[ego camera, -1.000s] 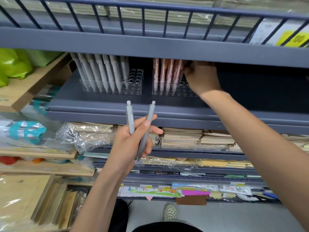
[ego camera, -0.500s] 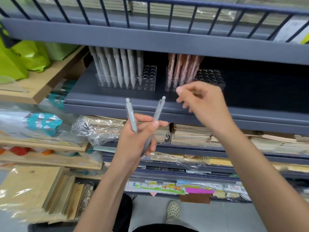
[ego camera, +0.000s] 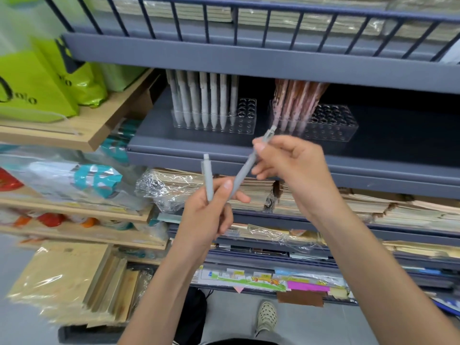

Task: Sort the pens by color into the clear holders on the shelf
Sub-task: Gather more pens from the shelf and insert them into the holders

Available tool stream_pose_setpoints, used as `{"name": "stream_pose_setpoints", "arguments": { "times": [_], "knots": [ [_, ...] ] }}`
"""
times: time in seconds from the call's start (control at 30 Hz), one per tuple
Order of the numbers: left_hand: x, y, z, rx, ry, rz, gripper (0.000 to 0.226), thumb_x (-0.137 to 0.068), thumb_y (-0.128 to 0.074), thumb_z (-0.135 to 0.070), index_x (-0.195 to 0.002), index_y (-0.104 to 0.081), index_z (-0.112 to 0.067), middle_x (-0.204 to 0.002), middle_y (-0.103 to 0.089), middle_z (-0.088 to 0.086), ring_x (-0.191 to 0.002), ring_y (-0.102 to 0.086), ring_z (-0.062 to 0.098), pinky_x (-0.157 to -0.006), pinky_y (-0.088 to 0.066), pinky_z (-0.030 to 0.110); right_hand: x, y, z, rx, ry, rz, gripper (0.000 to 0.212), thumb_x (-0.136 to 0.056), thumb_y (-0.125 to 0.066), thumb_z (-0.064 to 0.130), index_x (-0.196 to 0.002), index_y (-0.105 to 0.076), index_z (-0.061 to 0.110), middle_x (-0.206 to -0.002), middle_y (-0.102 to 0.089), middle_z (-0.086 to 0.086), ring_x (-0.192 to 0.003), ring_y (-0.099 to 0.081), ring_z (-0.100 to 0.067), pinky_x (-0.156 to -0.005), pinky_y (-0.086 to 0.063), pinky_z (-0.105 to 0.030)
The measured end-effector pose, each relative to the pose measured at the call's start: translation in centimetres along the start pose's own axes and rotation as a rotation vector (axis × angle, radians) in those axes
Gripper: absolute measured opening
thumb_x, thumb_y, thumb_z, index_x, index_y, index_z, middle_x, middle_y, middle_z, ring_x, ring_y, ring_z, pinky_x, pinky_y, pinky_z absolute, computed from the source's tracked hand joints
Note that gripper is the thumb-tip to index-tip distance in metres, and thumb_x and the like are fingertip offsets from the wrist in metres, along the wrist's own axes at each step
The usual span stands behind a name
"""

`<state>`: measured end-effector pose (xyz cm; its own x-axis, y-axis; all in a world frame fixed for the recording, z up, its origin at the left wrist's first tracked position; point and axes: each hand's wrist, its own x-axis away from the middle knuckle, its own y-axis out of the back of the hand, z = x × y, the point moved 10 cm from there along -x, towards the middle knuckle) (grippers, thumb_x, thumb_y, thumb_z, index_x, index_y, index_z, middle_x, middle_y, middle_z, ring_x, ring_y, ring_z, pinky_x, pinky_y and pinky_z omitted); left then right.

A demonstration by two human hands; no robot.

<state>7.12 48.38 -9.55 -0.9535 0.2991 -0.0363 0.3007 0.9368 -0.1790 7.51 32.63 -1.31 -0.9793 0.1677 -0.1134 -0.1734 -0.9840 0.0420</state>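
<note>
My left hand (ego camera: 206, 215) grips two grey pens below the shelf. One grey pen (ego camera: 207, 175) stands upright. The other grey pen (ego camera: 245, 170) slants up to the right, and my right hand (ego camera: 296, 168) pinches its upper end. On the grey shelf (ego camera: 388, 143) stand two clear holders. The left holder (ego camera: 245, 115) carries a row of pale grey pens (ego camera: 204, 100). The right holder (ego camera: 331, 125) carries several pink-brown pens (ego camera: 296, 103) at its left end; its other holes are empty.
The upper shelf's rail (ego camera: 249, 58) hangs low over the holders. Green bags (ego camera: 37, 80) sit on a wooden shelf to the left. Wrapped notebook stacks (ego camera: 249, 192) fill the shelves below, and my shoe (ego camera: 267, 317) shows on the floor.
My right hand left the pink pens' holder, came down to my left hand and took hold of the slanted grey pen. The view shifted left.
</note>
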Motion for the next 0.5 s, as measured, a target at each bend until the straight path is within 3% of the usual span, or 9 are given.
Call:
{"name": "stream_pose_setpoints", "arguments": {
  "times": [0.1,0.23,0.37,0.5],
  "knots": [
    [0.0,0.7,-0.4,-0.002,-0.014,-0.01,0.032,-0.103,-0.05,-0.036,-0.104,-0.067,-0.008,-0.059,-0.064,-0.011,-0.036,-0.036,0.006,-0.035,-0.027,0.016,0.1,-1.5,-0.6,0.07,-0.037,0.097,0.009,-0.086,-0.071,0.009,-0.095,-0.073,0.007,-0.076,-0.074,-0.012,-0.068,-0.071,-0.02,-0.063,-0.058,-0.024],
    [0.0,2.1,-0.3,0.125,0.03,-0.085,0.037,-0.095,-0.056,-0.05,-0.115,-0.061,-0.019,-0.085,-0.068,0.0,-0.041,-0.035,0.007,-0.035,-0.027,0.017,-1.6,1.0,2.0,-0.01,0.073,-0.107,0.013,-0.093,-0.065,0.018,-0.097,-0.069,0.006,-0.08,-0.075,-0.009,-0.072,-0.074,-0.025,-0.063,-0.058,-0.025],
    [0.3,3.1,0.1,0.316,0.044,-0.071,0.025,-0.094,-0.043,-0.03,-0.11,-0.049,-0.011,-0.087,-0.065,0.008,-0.04,-0.034,0.011,-0.036,-0.023,0.022,-4.2,2.7,3.7,-0.041,0.139,-0.248,0.009,-0.095,-0.058,0.018,-0.093,-0.064,0.013,-0.081,-0.074,-0.008,-0.072,-0.074,-0.027,-0.062,-0.059,-0.028],
    [0.3,4.3,0.3,0.255,0.068,-0.147,0.017,-0.107,-0.039,-0.028,-0.105,-0.051,-0.017,-0.092,-0.068,0.004,-0.042,-0.039,0.01,-0.037,-0.027,0.021,-7.0,1.9,4.2,0.104,0.234,-0.27,0.01,-0.092,-0.06,0.009,-0.087,-0.064,0.016,-0.075,-0.074,0.006,-0.075,-0.073,-0.018,-0.072,-0.06,-0.034]
  ]
}}
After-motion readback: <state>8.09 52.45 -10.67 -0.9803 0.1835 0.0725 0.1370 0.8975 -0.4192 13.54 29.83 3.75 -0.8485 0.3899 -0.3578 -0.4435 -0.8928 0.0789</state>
